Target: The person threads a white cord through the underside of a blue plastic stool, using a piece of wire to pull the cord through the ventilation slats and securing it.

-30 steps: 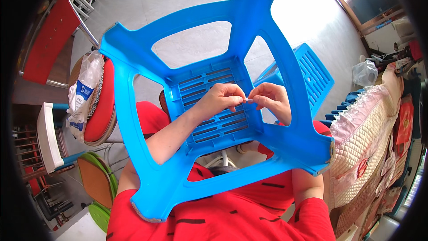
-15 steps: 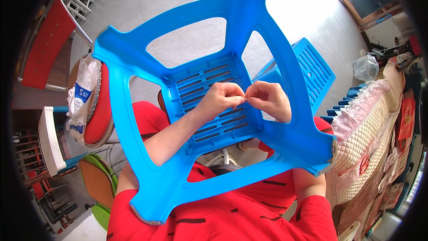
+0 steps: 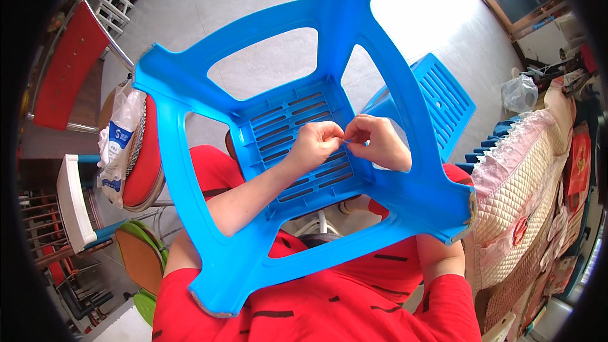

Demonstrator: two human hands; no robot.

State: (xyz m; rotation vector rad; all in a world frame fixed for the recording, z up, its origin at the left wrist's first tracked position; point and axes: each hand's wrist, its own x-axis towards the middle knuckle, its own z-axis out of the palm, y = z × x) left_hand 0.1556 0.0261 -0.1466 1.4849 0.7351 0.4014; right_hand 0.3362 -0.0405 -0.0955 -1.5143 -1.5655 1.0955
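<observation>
Since the previous frame: left hand [image 3: 316,145] shifts slightly right, right hand [image 3: 382,144] rolls a bit so its thumb and forefinger sit less tightly bunched. Stool's far leg drifts a little left.

Left hand: thumb and forefinger pinching a small piece [image 3: 345,142], nearly all covered by fingertips; can't make out its shape. Right hand: thumb and forefinger curled in to the same spot, just beside the left tips; can't tell whether they grip it too.

Blue stool [image 3: 362,174] is upside down around both hands, legs pointing up, slatted seat below the hands. Left forearm comes in through the left side opening, right hand through the right one. Looks like this lets the forearms steady the frame while the fingers do fine work; neither hand grips the stool. Fingertips meet over the seat's right part, probably to keep the piece in clear sight and reachable from both sides.

Second blue stool [image 3: 461,123] is right of the right hand, outside the frame. Quilted cover [image 3: 513,183] farther right. Well left of the left hand: red chair seat [image 3: 147,174], plastic bag [image 3: 120,133] on it.
</observation>
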